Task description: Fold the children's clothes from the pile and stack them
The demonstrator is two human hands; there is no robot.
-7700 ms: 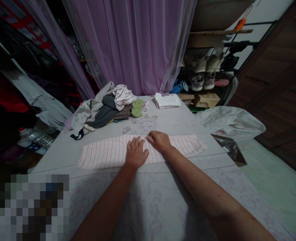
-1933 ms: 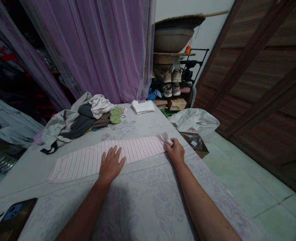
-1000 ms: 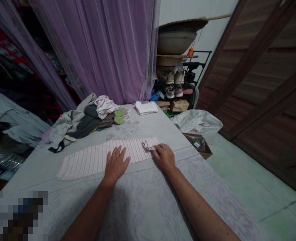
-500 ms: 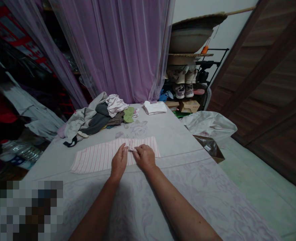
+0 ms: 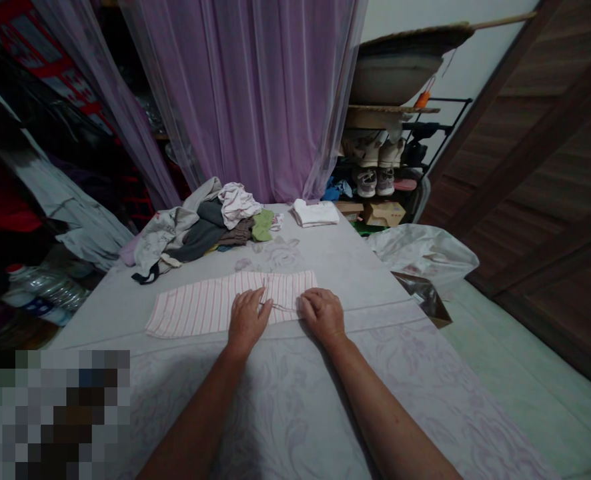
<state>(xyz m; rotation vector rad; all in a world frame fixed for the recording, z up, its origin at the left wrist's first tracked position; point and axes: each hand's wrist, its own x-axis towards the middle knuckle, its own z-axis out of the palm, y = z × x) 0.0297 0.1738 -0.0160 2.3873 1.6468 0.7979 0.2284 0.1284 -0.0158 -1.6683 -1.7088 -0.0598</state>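
Note:
A white garment with pink stripes (image 5: 195, 308) lies in a long folded strip across the bed cover, its exact kind hard to tell. My left hand (image 5: 248, 321) rests on its middle, fingers laid on the cloth and thumb apart. Near the right end, my right hand (image 5: 324, 315) has its fingers curled together on the garment's edge. Between the hands a small crease or fold runs along the cloth. What the right fingertips pinch is partly hidden.
A heap of mixed clothes (image 5: 195, 230) lies at the back left of the bed cover (image 5: 295, 400). A folded white cloth (image 5: 316, 214) sits at the back edge, before a purple curtain (image 5: 270, 100). On the right stand a shoe rack (image 5: 425, 125), a plastic bag (image 5: 425, 250) and an open box (image 5: 433, 307).
My right hand has moved right, from the garment's middle to its right end. The bunched spot between the hands is flatter, and my left hand has settled onto the cloth.

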